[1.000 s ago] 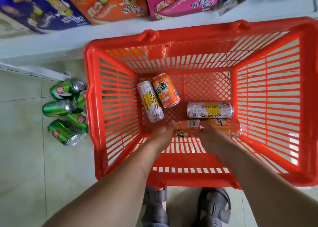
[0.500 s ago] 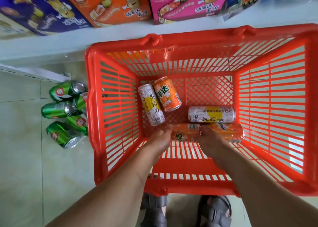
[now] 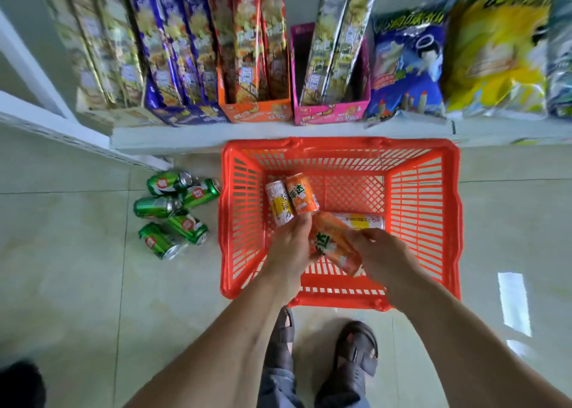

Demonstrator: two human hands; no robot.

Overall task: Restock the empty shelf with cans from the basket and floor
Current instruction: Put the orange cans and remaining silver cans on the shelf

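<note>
Both hands, left (image 3: pixel 289 246) and right (image 3: pixel 382 254), are wrapped round one orange can (image 3: pixel 335 246) reading "达", tilted above the red basket (image 3: pixel 424 222). Under it lie another orange can (image 3: pixel 301 194) and two white-yellow cans (image 3: pixel 280 205); one's half hidden. Five green cans (image 3: pixel 173 209) sit on the floor just beside it.

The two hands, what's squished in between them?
An orange can, tilted, sits between the left hand and the right hand above the red basket. The head view shows it.

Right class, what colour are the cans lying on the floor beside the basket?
Green, with a red-and-white round logo; the head view shows the floor cans left of the red basket.
</note>
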